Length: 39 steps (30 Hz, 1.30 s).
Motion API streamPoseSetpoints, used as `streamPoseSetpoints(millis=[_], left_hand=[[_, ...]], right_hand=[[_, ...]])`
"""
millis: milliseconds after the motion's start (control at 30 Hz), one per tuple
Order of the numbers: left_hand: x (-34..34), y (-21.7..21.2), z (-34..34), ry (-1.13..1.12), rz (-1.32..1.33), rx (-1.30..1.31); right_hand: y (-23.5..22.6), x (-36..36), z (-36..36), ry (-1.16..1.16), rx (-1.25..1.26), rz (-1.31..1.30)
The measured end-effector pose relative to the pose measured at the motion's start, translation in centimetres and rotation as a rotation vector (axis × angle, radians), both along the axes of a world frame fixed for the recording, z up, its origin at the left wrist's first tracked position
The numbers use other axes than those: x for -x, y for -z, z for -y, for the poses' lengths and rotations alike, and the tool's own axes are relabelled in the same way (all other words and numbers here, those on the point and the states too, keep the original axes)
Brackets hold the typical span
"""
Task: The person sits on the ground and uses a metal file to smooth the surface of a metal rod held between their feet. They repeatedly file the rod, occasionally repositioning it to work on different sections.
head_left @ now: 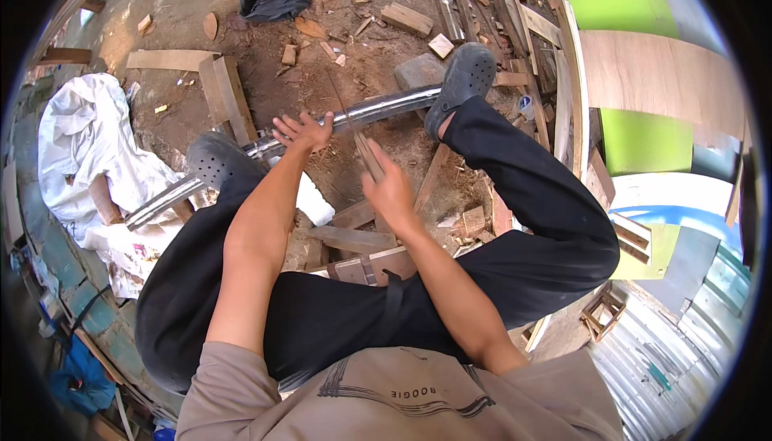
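My right hand (391,197) is closed round the wooden handle (369,158) of a tool, its thin blade (338,97) pointing to eleven o'clock across a long bar (396,106) running from eight to two; my left hand (304,131), at ten, lies fingers-spread over the bar.

Left hand (302,132) spread flat on long silvery bar (394,106), right hand (388,189) gripping wooden handle of thin-bladed tool (370,158), blade crossing bar just beside left hand. Dark clogs (468,77) on bar at both sides. Wood scraps (406,19) on dirt ground, black bag (277,0) at top, white cloth (92,131) far left
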<state>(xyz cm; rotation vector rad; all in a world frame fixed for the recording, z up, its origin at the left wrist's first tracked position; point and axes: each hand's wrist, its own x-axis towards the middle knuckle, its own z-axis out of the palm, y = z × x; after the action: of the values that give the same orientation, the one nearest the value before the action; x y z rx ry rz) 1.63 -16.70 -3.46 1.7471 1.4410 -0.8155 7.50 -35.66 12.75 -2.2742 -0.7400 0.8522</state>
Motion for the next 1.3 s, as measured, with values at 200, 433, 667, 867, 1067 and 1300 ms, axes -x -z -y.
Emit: streamPoseSetpoints(millis=[200,433,667,867,1067,1300], left_hand=[[1.3,0.0,-0.7,-0.002,-0.026,-0.009],[0.7,0.4,0.3,0.060,-0.027,-0.025],[1.7,1.1,-0.6,0.000,-0.006,-0.078],[1.7,0.8,0.8,0.015,0.009,-0.013],[0.4,0.0,-0.2,0.028,0.007,-0.022],[2.3,0.0,-0.9,-0.018,-0.028,-0.037]], right_hand=[[-6.2,3.9,6.9,-0.038,-0.123,-0.011],[0.4,1.0,0.0,0.019,0.007,0.014],[-2.7,2.4,3.2,-0.006,-0.125,-0.037],[-3.2,2.5,3.6,-0.029,-0.127,0.020],[-2.0,0.9,1.3,0.006,-0.057,-0.004],[-7.4,4.1,6.9,-0.073,-0.156,-0.019]])
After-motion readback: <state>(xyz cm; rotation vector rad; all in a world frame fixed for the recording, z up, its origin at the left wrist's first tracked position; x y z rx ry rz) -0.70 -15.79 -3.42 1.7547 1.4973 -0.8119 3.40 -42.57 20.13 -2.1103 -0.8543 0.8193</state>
